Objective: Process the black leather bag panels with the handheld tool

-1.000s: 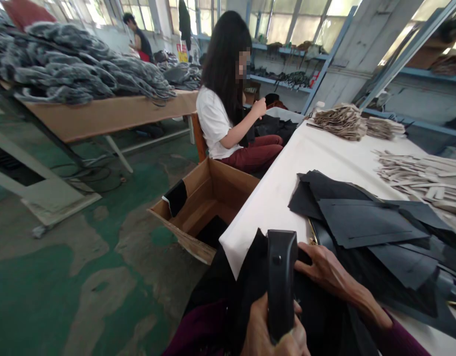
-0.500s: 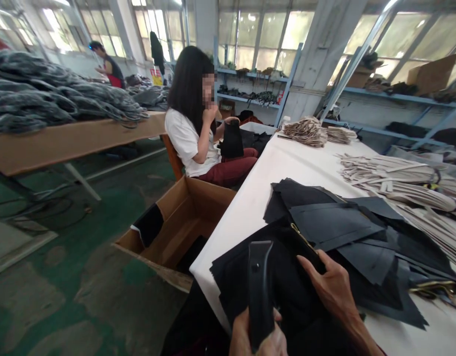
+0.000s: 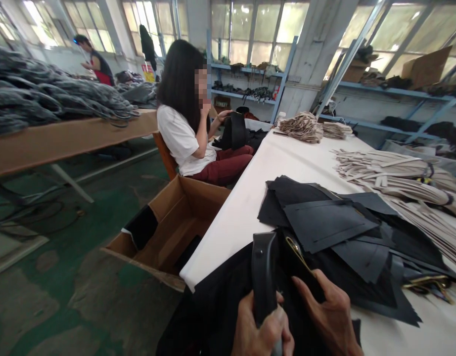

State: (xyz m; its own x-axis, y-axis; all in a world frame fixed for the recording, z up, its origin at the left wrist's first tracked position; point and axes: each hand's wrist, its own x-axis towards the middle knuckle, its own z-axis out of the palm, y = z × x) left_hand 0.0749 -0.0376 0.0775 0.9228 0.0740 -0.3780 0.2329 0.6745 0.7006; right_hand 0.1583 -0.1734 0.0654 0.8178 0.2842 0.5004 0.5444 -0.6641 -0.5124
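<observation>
A black curved handle-like tool (image 3: 264, 277) stands upright in my left hand (image 3: 263, 324), whose fingers are wrapped round it. To its right, my right hand (image 3: 330, 306) pinches the edge of black fabric (image 3: 224, 296) between thumb and fingers, beside a gold-coloured zipper (image 3: 295, 248). The fabric hangs over the table's near edge towards my lap. Just beyond my hands lies a pile of flat black pieces (image 3: 328, 222), with more gold zipper (image 3: 428, 283) at its right end.
The white table (image 3: 231, 225) runs away from me, with bundles of beige straps (image 3: 406, 173) at the right. An open cardboard box (image 3: 168, 222) stands on the floor at the left. Beyond it a seated person (image 3: 183, 143) holds a black piece. Another person (image 3: 96, 62) stands farther back.
The black fabric has been drawn towards me, off part of the table's corner. Both hands have shifted slightly, still holding. The seated person's black piece has tilted. The view has shifted a little.
</observation>
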